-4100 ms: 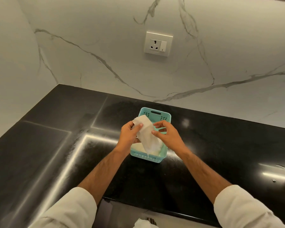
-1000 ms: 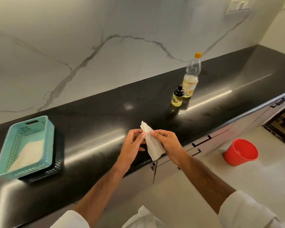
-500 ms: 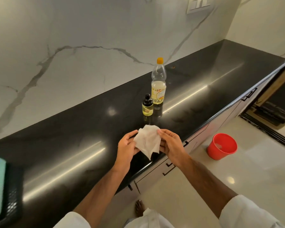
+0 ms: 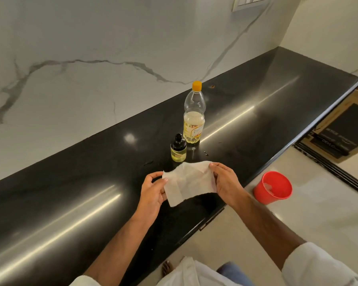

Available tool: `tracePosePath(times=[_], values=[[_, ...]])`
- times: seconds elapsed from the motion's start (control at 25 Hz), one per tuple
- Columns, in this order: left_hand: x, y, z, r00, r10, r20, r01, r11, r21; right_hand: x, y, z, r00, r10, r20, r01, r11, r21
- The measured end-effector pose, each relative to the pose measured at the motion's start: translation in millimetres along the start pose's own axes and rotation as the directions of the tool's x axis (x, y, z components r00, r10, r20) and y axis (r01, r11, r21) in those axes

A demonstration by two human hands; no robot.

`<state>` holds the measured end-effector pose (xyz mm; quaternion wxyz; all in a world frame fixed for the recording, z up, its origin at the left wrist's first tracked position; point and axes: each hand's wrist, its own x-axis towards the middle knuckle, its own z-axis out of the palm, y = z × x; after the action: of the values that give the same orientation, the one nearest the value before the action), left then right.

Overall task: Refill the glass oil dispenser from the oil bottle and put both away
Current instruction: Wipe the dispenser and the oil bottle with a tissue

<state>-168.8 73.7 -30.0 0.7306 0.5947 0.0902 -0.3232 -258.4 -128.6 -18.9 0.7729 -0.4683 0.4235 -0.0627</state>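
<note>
so my left hand [image 4: 153,188] and right hand [image 4: 225,182] pinch a tissue [image 4: 189,180] spread between them. the dispenser [image 4: 178,148] and oil bottle [image 4: 194,114] stand capped on the counter [image 4: 70,193], not yet put away.

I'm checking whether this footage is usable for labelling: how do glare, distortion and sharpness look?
Head view: long glare streaks and a bright spot lie on the glossy black countertop; wide-angle bending curves its edge; the oil bottle, glass oil dispenser, tissue, left hand and right hand look fairly sharp.
</note>
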Motion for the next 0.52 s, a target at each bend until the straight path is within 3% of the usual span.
tracePosePath(times=[0.12,0.28,0.44,0.52], values=[[1.0,-0.9,0.9,0.997,0.082,0.007,-0.083,0.994,0.072,12.3,-4.9,-5.0,0.979,0.094,0.183,-0.077,0.992,-0.096],[-0.4,9.0,19.0,0.958,0.267,0.107,-0.288,0.872,0.396,43.4,-15.1,-21.4,0.88,0.197,0.433,-0.107,0.969,-0.223],[-9.3,28.8,48.0,0.915,0.354,0.196,-0.401,0.734,0.547,70.4,-23.9,-35.8,0.867,0.309,0.391,-0.138,0.902,-0.409],[-13.7,39.0,60.1,0.897,0.361,0.254,-0.432,0.605,0.668,78.6,-30.8,-41.0,0.891,0.249,0.381,-0.003,0.84,-0.543]])
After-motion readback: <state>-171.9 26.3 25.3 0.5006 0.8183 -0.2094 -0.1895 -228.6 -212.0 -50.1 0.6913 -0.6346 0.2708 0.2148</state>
